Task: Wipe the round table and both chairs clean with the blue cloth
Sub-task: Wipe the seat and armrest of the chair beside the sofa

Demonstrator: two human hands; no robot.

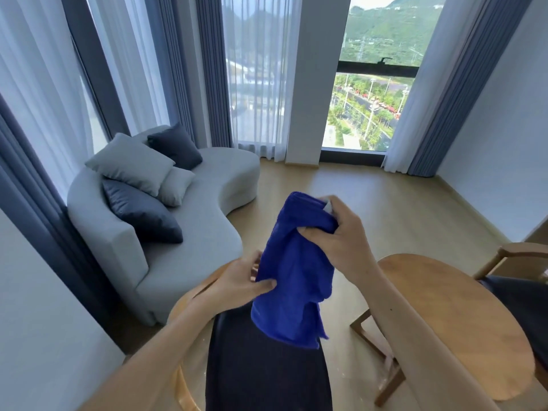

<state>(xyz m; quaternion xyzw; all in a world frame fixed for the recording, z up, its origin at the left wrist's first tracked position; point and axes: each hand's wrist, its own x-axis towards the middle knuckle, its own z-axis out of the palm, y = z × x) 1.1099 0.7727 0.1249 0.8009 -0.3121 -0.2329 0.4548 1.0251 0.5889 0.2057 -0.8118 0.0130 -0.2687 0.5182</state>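
Observation:
The blue cloth (292, 274) hangs bunched in the air in front of me, held by both hands. My right hand (338, 241) grips its upper part, with a small white tag showing above the fingers. My left hand (240, 281) pinches the cloth's left edge lower down. Below the cloth stands a wooden chair (267, 366) with a curved wooden back and a dark seat cushion. The round wooden table (462, 321) is to the right, partly hidden by my right forearm. A second wooden chair (516, 262) with a dark seat shows at the far right edge.
A curved grey sofa (189, 232) with several grey and dark cushions stands at the left. Tall windows with sheer and blue curtains (439, 84) fill the back wall. Light wooden floor (385, 197) stretches between sofa, table and window.

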